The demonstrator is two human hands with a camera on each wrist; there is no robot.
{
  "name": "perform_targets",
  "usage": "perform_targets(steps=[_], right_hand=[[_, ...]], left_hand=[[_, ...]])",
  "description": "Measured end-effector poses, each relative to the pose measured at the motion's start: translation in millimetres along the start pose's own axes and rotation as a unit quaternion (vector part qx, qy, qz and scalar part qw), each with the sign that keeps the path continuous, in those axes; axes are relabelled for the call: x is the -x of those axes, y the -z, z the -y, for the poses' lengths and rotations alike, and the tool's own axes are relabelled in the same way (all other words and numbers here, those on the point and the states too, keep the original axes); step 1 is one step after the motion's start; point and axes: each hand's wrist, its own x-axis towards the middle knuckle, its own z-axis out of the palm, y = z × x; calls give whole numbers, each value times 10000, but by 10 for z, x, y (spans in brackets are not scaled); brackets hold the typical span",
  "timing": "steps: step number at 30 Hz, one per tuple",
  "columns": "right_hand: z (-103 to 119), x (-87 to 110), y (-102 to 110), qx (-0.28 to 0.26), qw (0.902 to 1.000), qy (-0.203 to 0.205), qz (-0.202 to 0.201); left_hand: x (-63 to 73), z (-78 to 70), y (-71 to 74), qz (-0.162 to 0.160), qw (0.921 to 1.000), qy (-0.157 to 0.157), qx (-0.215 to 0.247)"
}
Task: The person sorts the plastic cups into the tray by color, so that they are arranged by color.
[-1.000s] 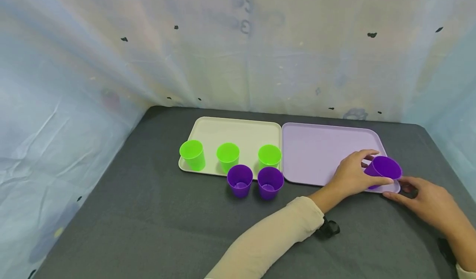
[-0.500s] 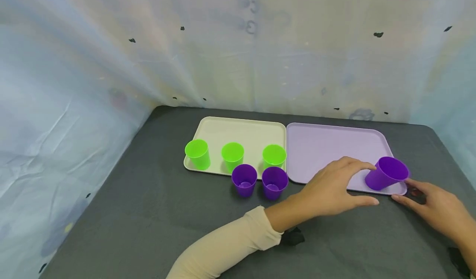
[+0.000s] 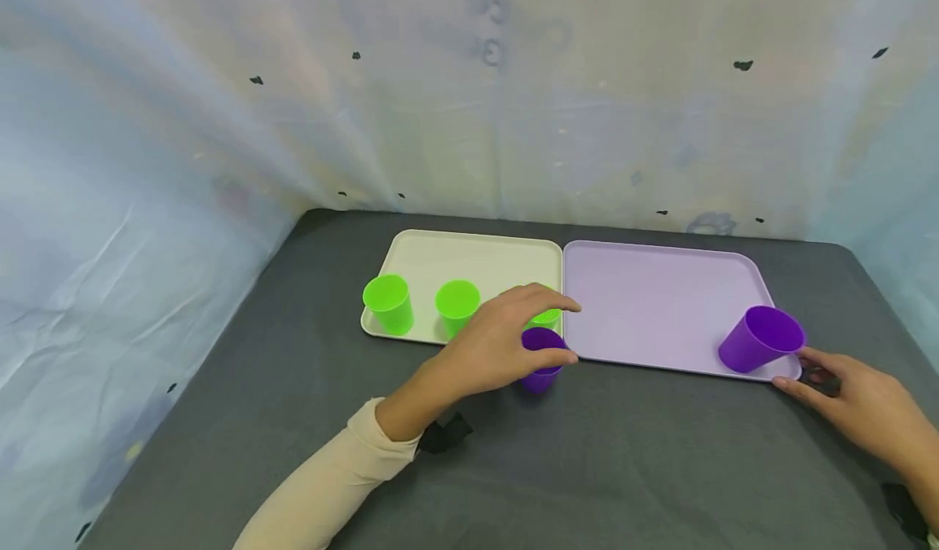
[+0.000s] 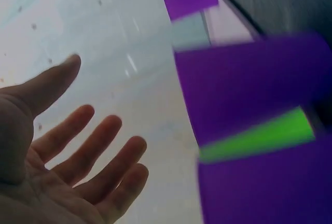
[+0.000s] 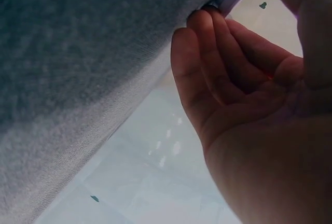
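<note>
My left hand (image 3: 499, 342) hovers with spread fingers over the two purple cups at the front, holding nothing. One purple cup (image 3: 541, 371) shows past the thumb; the other is hidden behind the hand from above. In the left wrist view both purple cups (image 4: 249, 84) stand beside the open palm, with a strip of green cup (image 4: 264, 138) between them. My right hand (image 3: 866, 407) holds the near right corner of the lilac tray (image 3: 660, 289) between thumb and fingers. Close to that corner a purple cup (image 3: 759, 342) stands on the tray.
A cream tray (image 3: 469, 253) adjoins the lilac one on the left. It bears a left green cup (image 3: 390, 305), a middle green cup (image 3: 456, 305) and a third, partly covered by my left hand. Dark cloth (image 3: 623, 452) covers the table; pale curtains (image 3: 440, 110) hang behind.
My left hand has let go of the purple cup on the lilac tray and moved left to the two front purple cups. The right hand stays at the tray corner.
</note>
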Motion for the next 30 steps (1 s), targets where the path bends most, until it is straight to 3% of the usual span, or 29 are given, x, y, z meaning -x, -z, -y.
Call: perform_targets(steps=[8, 14, 22, 30], right_hand=[[13, -11, 37, 38, 10000, -32, 58], [40, -19, 54, 61, 9997, -126, 223], [37, 7, 36, 39, 9997, -119, 189], [54, -18, 46, 104, 9992, -204, 320]], left_hand=[[176, 288, 69, 382, 9993, 20, -59], [204, 350, 44, 497, 9986, -138, -142], [205, 413, -19, 599, 9931, -408, -922], [190, 502, -93, 519, 9956, -254, -735]])
